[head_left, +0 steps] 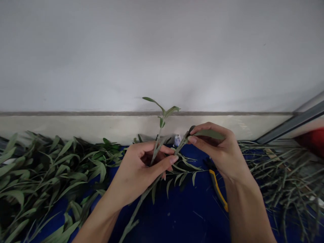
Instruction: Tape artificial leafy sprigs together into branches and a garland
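Note:
My left hand point(139, 173) is closed around a grey-green artificial-looking branch point(135, 214), whose bare lower stem slants down toward me. One fork of it rises above my fingers and ends in a few green leaves point(163, 113). The other fork leans to the right, up to my right hand point(222, 148). There, thumb and forefinger pinch a leaf sprig point(210, 134) at the fork's end; whether sprig and stem are joined is hidden by my fingertips. Behind my hands, a thin leafy twig point(187, 172) lies across the blue surface.
Leafy branches point(50, 175) are heaped on the left of the blue table point(187, 216). Bare stems point(286, 182) pile up on the right. A yellow-and-black tool handle point(219, 192) lies by my right wrist. A small white object point(177, 139) stands near the pale wall point(162, 60).

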`<control>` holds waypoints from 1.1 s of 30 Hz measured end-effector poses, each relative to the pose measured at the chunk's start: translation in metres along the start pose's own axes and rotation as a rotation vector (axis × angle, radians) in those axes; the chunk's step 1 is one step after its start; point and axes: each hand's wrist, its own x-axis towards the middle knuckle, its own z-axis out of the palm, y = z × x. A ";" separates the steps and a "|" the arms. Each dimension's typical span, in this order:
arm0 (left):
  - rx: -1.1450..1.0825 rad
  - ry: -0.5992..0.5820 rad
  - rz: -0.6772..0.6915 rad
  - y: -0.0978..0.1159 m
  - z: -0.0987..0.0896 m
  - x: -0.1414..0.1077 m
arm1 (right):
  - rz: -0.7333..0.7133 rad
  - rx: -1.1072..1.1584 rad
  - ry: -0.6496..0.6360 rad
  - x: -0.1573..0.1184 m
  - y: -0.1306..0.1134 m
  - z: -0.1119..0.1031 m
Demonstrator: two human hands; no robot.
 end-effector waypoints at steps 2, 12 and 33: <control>0.000 0.028 0.008 0.001 0.000 0.001 | -0.012 -0.017 0.052 0.000 0.000 -0.002; -0.049 0.103 -0.001 0.010 0.002 0.000 | -0.259 0.041 0.099 -0.002 0.005 0.003; -0.091 0.093 0.008 0.013 0.000 -0.001 | -0.179 0.136 0.111 -0.005 0.007 0.017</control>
